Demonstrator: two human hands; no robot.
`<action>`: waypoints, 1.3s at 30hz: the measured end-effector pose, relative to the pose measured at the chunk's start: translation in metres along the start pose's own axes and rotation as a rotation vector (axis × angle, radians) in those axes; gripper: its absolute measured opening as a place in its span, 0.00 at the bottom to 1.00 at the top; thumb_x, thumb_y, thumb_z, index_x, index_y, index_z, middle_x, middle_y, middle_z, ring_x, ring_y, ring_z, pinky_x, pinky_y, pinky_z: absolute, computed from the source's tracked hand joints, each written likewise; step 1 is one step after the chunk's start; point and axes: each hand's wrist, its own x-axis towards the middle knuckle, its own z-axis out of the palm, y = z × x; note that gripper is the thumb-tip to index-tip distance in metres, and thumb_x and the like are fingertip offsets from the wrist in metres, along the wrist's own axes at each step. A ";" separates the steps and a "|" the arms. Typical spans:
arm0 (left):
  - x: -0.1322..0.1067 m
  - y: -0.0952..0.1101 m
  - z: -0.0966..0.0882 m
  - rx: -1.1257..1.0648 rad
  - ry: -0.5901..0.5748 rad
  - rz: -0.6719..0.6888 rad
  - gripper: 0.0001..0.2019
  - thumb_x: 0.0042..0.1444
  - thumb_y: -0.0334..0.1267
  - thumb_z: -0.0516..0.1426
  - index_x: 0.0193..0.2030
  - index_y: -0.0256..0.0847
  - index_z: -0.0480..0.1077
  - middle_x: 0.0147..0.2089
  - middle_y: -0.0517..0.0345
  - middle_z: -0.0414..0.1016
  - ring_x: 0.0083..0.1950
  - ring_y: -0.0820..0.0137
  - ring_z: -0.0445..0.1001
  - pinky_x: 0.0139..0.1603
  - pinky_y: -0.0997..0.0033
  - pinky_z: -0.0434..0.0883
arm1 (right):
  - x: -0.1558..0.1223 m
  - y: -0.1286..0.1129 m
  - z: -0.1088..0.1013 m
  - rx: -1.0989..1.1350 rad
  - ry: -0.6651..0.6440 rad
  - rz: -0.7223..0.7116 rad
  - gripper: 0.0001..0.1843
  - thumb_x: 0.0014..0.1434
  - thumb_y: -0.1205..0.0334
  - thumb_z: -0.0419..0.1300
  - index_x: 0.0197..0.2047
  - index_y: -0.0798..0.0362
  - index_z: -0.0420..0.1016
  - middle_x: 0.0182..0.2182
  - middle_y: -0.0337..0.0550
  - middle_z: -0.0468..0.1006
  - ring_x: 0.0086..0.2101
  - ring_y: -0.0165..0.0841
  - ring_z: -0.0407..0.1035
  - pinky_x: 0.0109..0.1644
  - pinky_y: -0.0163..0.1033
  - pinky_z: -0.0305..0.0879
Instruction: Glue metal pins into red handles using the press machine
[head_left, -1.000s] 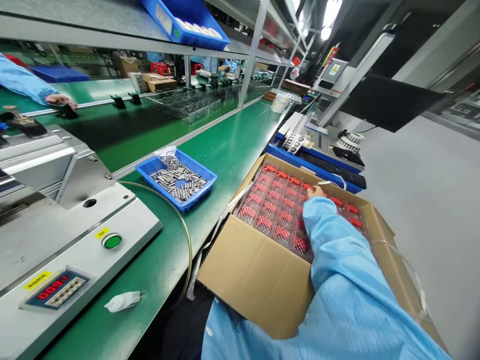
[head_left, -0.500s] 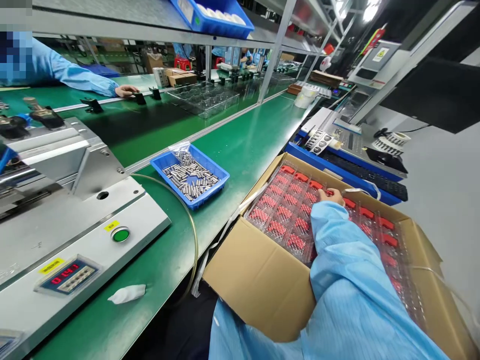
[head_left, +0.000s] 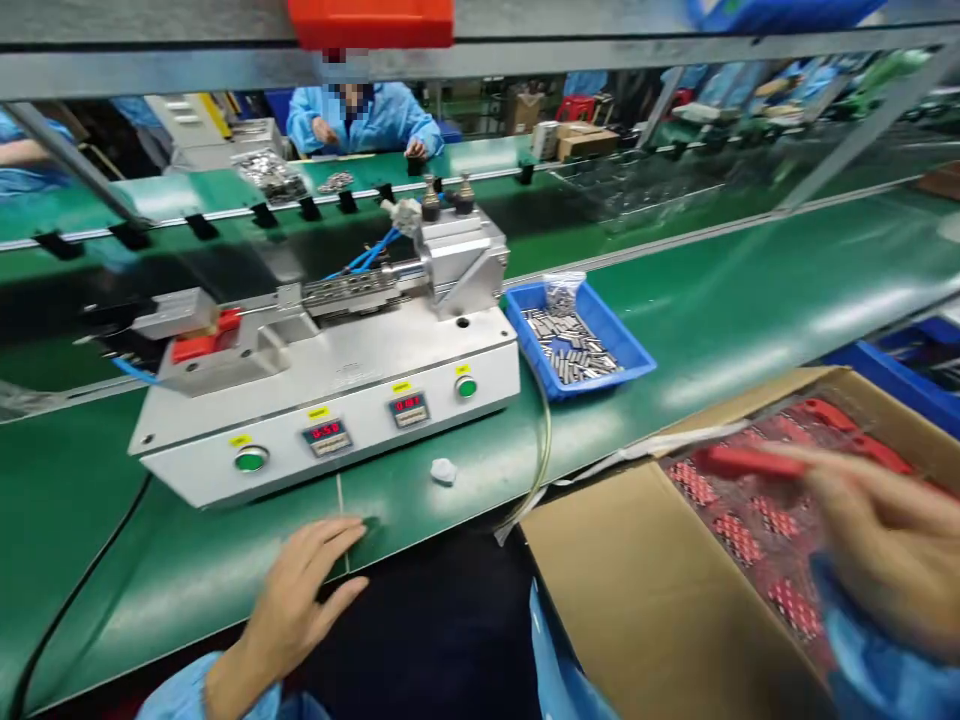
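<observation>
My right hand [head_left: 877, 530], blurred by motion, pinches a red plastic part [head_left: 750, 462] above the open cardboard box [head_left: 637, 580] on the right. Inside the box, several similar red parts [head_left: 739, 540] sit in a clear plastic tray. My left hand [head_left: 300, 590] is open, fingers stretched, at the front edge of the green bench, holding nothing. Behind it stands a white bench machine [head_left: 360, 400] with green buttons and red number displays. At the machine's left end, another red part [head_left: 202, 340] sits in the fixture.
A blue bin [head_left: 577, 340] of small metal pins stands right of the machine, with a hose running in front. A crumpled white piece [head_left: 443, 471] lies on the bench. Across the line a co-worker [head_left: 364, 120] sits. A shelf with a red bin [head_left: 371, 22] hangs overhead.
My view has swung left, bringing the whole machine and my left hand into sight. My right hand has lifted a red part from the tray and moved it left.
</observation>
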 end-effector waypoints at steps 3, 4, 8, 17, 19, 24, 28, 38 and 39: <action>0.029 0.041 0.010 -0.243 0.022 0.051 0.25 0.74 0.52 0.53 0.74 0.50 0.62 0.58 0.43 0.80 0.56 0.54 0.81 0.55 0.56 0.81 | -0.029 -0.069 0.059 0.368 -0.555 -0.336 0.13 0.72 0.46 0.59 0.51 0.32 0.85 0.33 0.41 0.86 0.30 0.37 0.81 0.35 0.43 0.80; 0.038 0.054 0.014 -0.320 0.027 0.067 0.29 0.73 0.55 0.53 0.75 0.47 0.60 0.59 0.40 0.79 0.56 0.54 0.81 0.55 0.55 0.80 | -0.037 -0.087 0.079 0.464 -0.651 -0.405 0.12 0.73 0.51 0.59 0.53 0.32 0.84 0.32 0.39 0.86 0.30 0.36 0.81 0.36 0.41 0.80; 0.058 0.079 0.021 -0.555 0.086 0.082 0.19 0.74 0.46 0.55 0.67 0.44 0.67 0.47 0.46 0.81 0.44 0.60 0.82 0.45 0.62 0.80 | -0.058 -0.127 0.135 0.696 -0.864 -0.460 0.14 0.75 0.59 0.58 0.55 0.39 0.83 0.30 0.38 0.85 0.30 0.32 0.79 0.39 0.36 0.78; 0.033 0.034 0.031 -0.857 0.128 -0.608 0.14 0.69 0.43 0.61 0.58 0.42 0.74 0.50 0.50 0.84 0.47 0.62 0.83 0.46 0.67 0.79 | -0.061 -0.097 0.210 0.489 -0.416 -0.214 0.23 0.63 0.53 0.70 0.60 0.46 0.77 0.47 0.49 0.80 0.46 0.42 0.77 0.48 0.47 0.79; 0.033 0.028 0.034 -0.940 0.152 -0.653 0.17 0.67 0.44 0.62 0.59 0.41 0.73 0.52 0.49 0.83 0.48 0.62 0.83 0.46 0.68 0.79 | -0.066 -0.095 0.231 0.473 -0.446 -0.236 0.19 0.64 0.52 0.69 0.55 0.48 0.78 0.52 0.52 0.79 0.51 0.45 0.76 0.55 0.51 0.77; 0.034 0.027 0.033 -0.974 0.169 -0.662 0.16 0.66 0.42 0.63 0.58 0.41 0.74 0.46 0.51 0.84 0.44 0.65 0.82 0.43 0.71 0.77 | -0.079 -0.106 0.242 0.593 -0.566 -0.127 0.12 0.70 0.51 0.63 0.51 0.48 0.77 0.49 0.50 0.82 0.51 0.44 0.77 0.57 0.50 0.75; 0.034 0.028 0.031 -0.982 0.207 -0.649 0.16 0.67 0.43 0.62 0.57 0.40 0.74 0.41 0.53 0.82 0.39 0.67 0.80 0.40 0.72 0.76 | -0.083 -0.112 0.223 0.583 -0.549 -0.037 0.15 0.71 0.48 0.60 0.52 0.50 0.77 0.35 0.42 0.80 0.35 0.36 0.75 0.41 0.41 0.74; 0.035 0.031 0.029 -0.939 0.241 -0.661 0.13 0.67 0.43 0.62 0.53 0.40 0.74 0.39 0.54 0.82 0.34 0.70 0.76 0.35 0.74 0.72 | -0.092 -0.108 0.230 0.806 -0.339 0.115 0.17 0.64 0.46 0.66 0.43 0.52 0.79 0.21 0.33 0.69 0.18 0.28 0.60 0.22 0.35 0.58; 0.035 0.030 0.029 -0.933 0.236 -0.658 0.13 0.67 0.43 0.62 0.53 0.40 0.74 0.39 0.54 0.82 0.34 0.70 0.77 0.35 0.74 0.72 | -0.092 -0.109 0.230 0.758 -0.323 0.102 0.17 0.64 0.46 0.67 0.42 0.53 0.79 0.21 0.33 0.69 0.18 0.28 0.60 0.23 0.35 0.58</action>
